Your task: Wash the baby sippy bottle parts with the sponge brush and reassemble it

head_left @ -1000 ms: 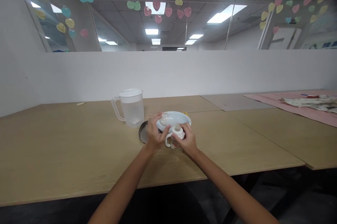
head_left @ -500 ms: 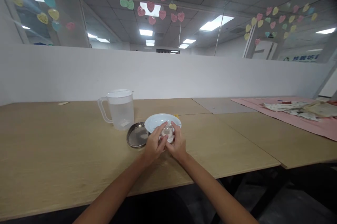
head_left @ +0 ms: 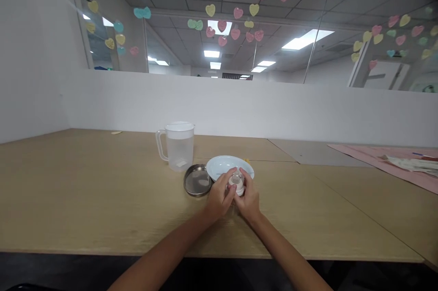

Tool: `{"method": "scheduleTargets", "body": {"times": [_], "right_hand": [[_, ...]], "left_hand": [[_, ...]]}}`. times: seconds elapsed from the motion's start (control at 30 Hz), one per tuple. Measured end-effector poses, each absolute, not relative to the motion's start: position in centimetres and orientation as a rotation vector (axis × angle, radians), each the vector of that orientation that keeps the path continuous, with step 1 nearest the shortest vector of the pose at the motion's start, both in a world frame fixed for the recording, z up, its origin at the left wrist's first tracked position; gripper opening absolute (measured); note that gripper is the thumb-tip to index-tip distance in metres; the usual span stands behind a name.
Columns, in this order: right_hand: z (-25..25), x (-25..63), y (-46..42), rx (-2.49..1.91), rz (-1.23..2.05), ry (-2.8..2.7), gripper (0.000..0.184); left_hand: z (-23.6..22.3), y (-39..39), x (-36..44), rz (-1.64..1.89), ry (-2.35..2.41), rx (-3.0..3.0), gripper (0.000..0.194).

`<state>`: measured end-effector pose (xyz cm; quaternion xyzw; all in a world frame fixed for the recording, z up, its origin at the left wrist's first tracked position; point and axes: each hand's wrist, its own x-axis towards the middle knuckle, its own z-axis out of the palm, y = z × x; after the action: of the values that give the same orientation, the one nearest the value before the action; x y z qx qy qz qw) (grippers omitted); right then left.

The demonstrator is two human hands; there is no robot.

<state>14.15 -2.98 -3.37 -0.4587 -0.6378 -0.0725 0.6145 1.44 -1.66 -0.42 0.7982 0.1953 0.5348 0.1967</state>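
Note:
Between both hands, over the near side of a white bowl [head_left: 219, 159], is a baby bottle [head_left: 237, 181] with a clear domed cap and a white collar. My left hand [head_left: 219, 196] closes round its left side, thumb pressed to the front. From the other side my right hand [head_left: 249, 199] grips it, fingertips near the cap. The lower part of the bottle is mostly hidden by the hands. A shallow round metal dish [head_left: 197, 181] lies just left of the bowl, close to my left hand.
A clear plastic jug [head_left: 180, 149] with a white lid stands behind the metal dish. A small yellow thing [head_left: 247, 160] shows behind the bowl. At the right, a pink cloth [head_left: 369, 158] carries papers or fabric. A white partition [head_left: 239, 108] runs along the table's back.
My view has turned left, so everything appears farther right in the picture. Both hands stay on the bottle, with little visible change in their grip.

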Motion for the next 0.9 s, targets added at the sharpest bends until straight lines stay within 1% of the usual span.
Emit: {"method": "scheduleTargets", "body": {"times": [0.2,0.77,0.83,0.9], "right_hand": [[-3.5,14.1,-3.0,-1.082,-0.169,-1.462,0.054],[-4.2,14.4,-2.5,-1.128,-0.162,-1.481,0.056],[-4.3,14.5,-2.5,-1.137,-0.161,-1.479,0.058],[-4.3,14.5,-2.6,-1.146,-0.159,-1.473,0.059]], "left_hand": [[-0.7,-1.6,1.4,1.491,0.546,2.238,0.043],[-1.2,-1.9,1.3,1.498,0.611,2.26,0.044],[-0.7,-1.9,1.3,1.546,0.632,2.288,0.045],[0.8,-2.4,1.0,1.713,0.686,2.269,0.05]]}}
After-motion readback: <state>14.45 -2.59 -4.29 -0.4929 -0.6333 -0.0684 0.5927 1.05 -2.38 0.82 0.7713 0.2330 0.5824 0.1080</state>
